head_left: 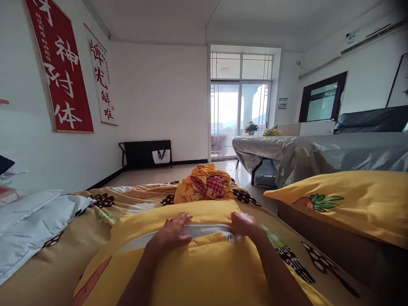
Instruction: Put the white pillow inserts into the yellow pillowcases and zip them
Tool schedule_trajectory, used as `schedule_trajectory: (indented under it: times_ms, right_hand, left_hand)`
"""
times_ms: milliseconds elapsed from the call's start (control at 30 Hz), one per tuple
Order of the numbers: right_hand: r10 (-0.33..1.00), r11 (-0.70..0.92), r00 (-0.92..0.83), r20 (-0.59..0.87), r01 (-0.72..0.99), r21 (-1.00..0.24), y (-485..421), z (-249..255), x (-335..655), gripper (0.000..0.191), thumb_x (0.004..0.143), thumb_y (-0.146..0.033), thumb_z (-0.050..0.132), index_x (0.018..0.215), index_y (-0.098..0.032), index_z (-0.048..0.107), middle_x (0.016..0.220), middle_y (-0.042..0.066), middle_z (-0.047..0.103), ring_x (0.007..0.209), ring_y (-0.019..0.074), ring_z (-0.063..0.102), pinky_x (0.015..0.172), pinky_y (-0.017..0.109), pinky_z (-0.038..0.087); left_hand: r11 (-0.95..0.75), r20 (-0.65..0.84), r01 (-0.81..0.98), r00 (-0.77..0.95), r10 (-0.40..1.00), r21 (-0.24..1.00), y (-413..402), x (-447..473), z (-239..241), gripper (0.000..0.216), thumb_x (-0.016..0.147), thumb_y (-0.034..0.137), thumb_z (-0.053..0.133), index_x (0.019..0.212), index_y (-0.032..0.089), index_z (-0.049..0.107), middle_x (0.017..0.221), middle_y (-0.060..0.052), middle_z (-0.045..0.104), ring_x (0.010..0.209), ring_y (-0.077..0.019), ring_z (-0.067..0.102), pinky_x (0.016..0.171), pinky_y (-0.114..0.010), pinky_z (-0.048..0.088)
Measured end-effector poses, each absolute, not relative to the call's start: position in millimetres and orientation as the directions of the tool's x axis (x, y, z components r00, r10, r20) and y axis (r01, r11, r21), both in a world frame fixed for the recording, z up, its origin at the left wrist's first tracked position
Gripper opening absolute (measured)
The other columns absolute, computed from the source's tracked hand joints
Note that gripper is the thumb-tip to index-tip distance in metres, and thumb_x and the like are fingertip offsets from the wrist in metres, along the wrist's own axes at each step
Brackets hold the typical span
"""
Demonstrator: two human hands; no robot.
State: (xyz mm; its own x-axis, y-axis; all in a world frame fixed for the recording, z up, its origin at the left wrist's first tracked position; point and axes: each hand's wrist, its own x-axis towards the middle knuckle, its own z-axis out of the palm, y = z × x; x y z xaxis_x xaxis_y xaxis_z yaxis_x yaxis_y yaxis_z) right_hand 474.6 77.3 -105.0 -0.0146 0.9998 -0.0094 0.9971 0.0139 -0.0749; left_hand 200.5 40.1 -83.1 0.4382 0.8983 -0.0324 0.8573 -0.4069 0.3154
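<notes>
A yellow pillowcase (210, 272) lies before me with a white pillow (204, 230) showing through a long slit across it. My left hand (174, 233) rests on the slit's left part, fingers spread over the white pillow and the yellow cloth. At the right end of the slit, my right hand (245, 224) has its fingers closed on the pillowcase's edge; its fingertips are partly hidden. Just beyond the pillowcase is a heap of yellow and red checked cloth (207, 185).
A patterned brown blanket (92, 238) spreads underneath. White pillows (32, 225) lie at the left. On the right, a yellow pillow with a carrot print (357, 204) sits on a brown box (331, 242). Behind it stands a plastic-covered table (318, 148).
</notes>
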Motion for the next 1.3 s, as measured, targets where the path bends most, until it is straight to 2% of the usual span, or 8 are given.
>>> schedule_trajectory:
  times_ms: [300,500,733,833,933,1067,1200,1300]
  right_hand:
    - [0.998,-0.065,0.063,-0.018,0.991,-0.114,66.6,-124.0,487.4,0.030,0.088,-0.034,0.045,0.094,-0.014,0.067,0.105,0.018,0.068,0.100,0.0318,0.063,0.074,0.035,0.042]
    - [0.990,-0.035,-0.011,-0.142,0.948,-0.316,67.7,-117.3,495.0,0.043,0.089,-0.049,0.045,0.063,-0.017,0.059,0.065,0.009,0.066,0.062,0.0166,0.063,0.056,0.024,0.039]
    - [0.953,-0.033,-0.115,-0.281,0.881,-0.472,79.2,-133.8,499.8,0.032,0.078,-0.025,0.050,0.047,-0.019,0.045,0.042,0.001,0.053,0.041,0.0112,0.052,0.048,0.021,0.041]
    - [0.976,0.010,-0.087,-0.198,0.933,-0.361,69.9,-128.2,497.8,0.025,0.077,-0.020,0.049,0.052,-0.019,0.050,0.054,0.005,0.061,0.052,0.0147,0.058,0.054,0.024,0.042]
    - [0.998,0.069,-0.068,0.012,0.965,-0.255,48.4,-111.8,494.1,0.014,0.077,-0.019,0.049,0.077,-0.018,0.063,0.082,0.009,0.068,0.076,0.0202,0.063,0.066,0.028,0.043]
    - [0.867,0.498,-0.467,0.176,0.788,-0.363,24.9,-95.5,484.3,0.041,0.070,-0.008,0.050,0.106,-0.025,0.061,0.112,0.003,0.063,0.104,0.0177,0.056,0.091,0.029,0.039]
    - [0.770,0.628,-0.611,0.183,0.678,-0.381,29.4,-99.2,472.8,0.032,0.065,-0.001,0.046,0.085,-0.022,0.061,0.095,0.001,0.064,0.098,0.0152,0.055,0.094,0.029,0.036]
    - [0.805,0.590,-0.565,0.181,0.729,-0.347,35.8,-104.2,469.4,0.022,0.065,-0.001,0.045,0.072,-0.019,0.056,0.082,0.001,0.062,0.084,0.0144,0.054,0.087,0.030,0.036]
  left_hand:
    - [-0.422,0.096,0.886,0.411,0.907,0.193,44.0,202.5,-119.3,0.051,0.089,0.032,0.045,0.139,0.022,0.045,0.151,-0.008,0.037,0.141,-0.0231,0.031,0.115,-0.051,0.024]
    - [-0.612,0.347,0.786,0.552,0.758,0.088,18.6,229.4,-120.1,0.035,0.092,0.020,0.037,0.118,0.021,0.061,0.137,-0.009,0.055,0.126,-0.0249,0.050,0.104,-0.047,0.042]
    - [-0.544,0.341,0.819,0.466,0.816,0.184,16.4,253.1,-143.5,0.029,0.086,0.017,0.049,0.113,0.019,0.060,0.103,-0.008,0.064,0.098,-0.0244,0.057,0.089,-0.043,0.048]
    - [-0.553,0.314,0.809,0.482,0.818,0.198,15.0,256.7,-142.4,0.024,0.089,0.011,0.043,0.098,0.020,0.064,0.093,-0.005,0.062,0.090,-0.0208,0.057,0.080,-0.035,0.049]
    - [-0.634,0.431,0.772,0.557,0.710,0.048,11.2,259.6,-139.1,0.025,0.089,0.007,0.042,0.083,0.019,0.063,0.081,-0.004,0.060,0.078,-0.0191,0.056,0.069,-0.031,0.047]
    - [-0.683,0.592,0.718,0.611,0.525,-0.136,6.8,261.5,-137.7,0.020,0.088,0.007,0.046,0.083,0.018,0.062,0.072,-0.003,0.057,0.067,-0.0177,0.053,0.060,-0.030,0.042]
    - [-0.657,0.610,0.724,0.622,0.491,-0.210,4.6,260.3,-137.9,0.020,0.088,0.007,0.045,0.088,0.017,0.062,0.074,-0.004,0.059,0.066,-0.0177,0.055,0.060,-0.030,0.042]
    - [-0.658,0.429,0.726,0.668,0.608,-0.199,1.7,258.0,-132.1,0.021,0.088,0.007,0.046,0.092,0.019,0.062,0.078,-0.004,0.061,0.069,-0.0182,0.057,0.062,-0.029,0.043]
